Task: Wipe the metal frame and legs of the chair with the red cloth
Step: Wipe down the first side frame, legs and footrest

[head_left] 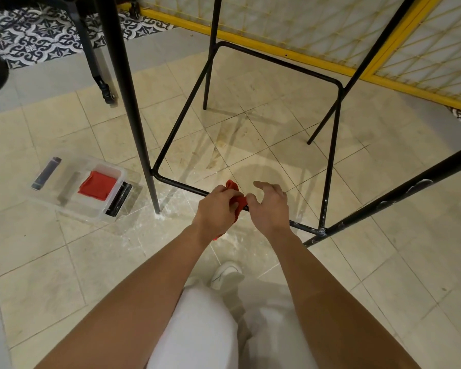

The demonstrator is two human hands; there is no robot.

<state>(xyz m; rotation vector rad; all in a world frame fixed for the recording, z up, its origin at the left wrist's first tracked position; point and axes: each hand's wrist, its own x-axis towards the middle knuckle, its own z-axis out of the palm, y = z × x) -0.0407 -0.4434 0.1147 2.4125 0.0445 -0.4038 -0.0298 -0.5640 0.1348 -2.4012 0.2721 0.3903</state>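
Note:
The chair's black metal frame (277, 61) fills the middle of the view, with slanted legs and a square footrest ring low above the floor. My left hand (217, 206) grips a red cloth (237, 199) bunched against the near bar (181, 185) of that ring. My right hand (270, 206) is just to the right of the cloth, thumb touching its edge, fingers loosely spread above the bar. White specks mark the near right joint (322, 230) of the frame.
A clear plastic box (51, 193) on the tiled floor at left holds a second folded red cloth (97, 185) and dark items. Another dark chair base (105, 91) stands at back left. A yellow-framed mesh panel (317, 58) runs behind. My white shoe (225, 274) is below.

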